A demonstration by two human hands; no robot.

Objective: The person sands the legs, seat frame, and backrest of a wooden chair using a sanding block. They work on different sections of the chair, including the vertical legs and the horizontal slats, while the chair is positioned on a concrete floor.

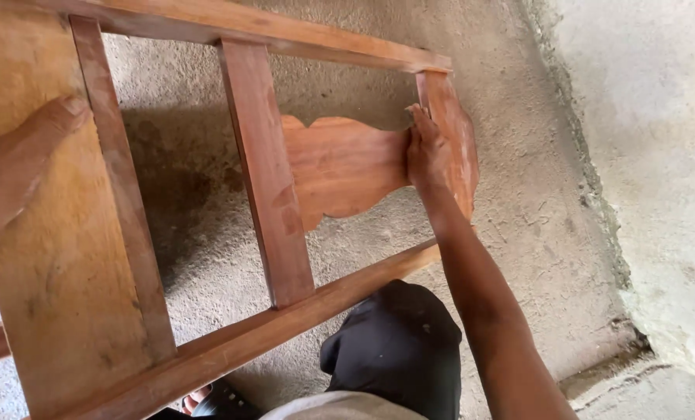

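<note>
The carved panel (340, 167) is set upright inside the frame (285, 311), between the middle slat (266, 171) and the end post (452, 132), over the concrete floor (534, 218). It's being pressed flat by the right hand (427, 152), fingers straight, nothing gripped, right at the panel-post joint. The board (52, 257) is steadied by the left hand (28, 152); its grip can't be made out. Pressure is probably best kept even there, frame held still.

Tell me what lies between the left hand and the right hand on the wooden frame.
In the head view, two upright slats and a carved panel lie between them.
</note>
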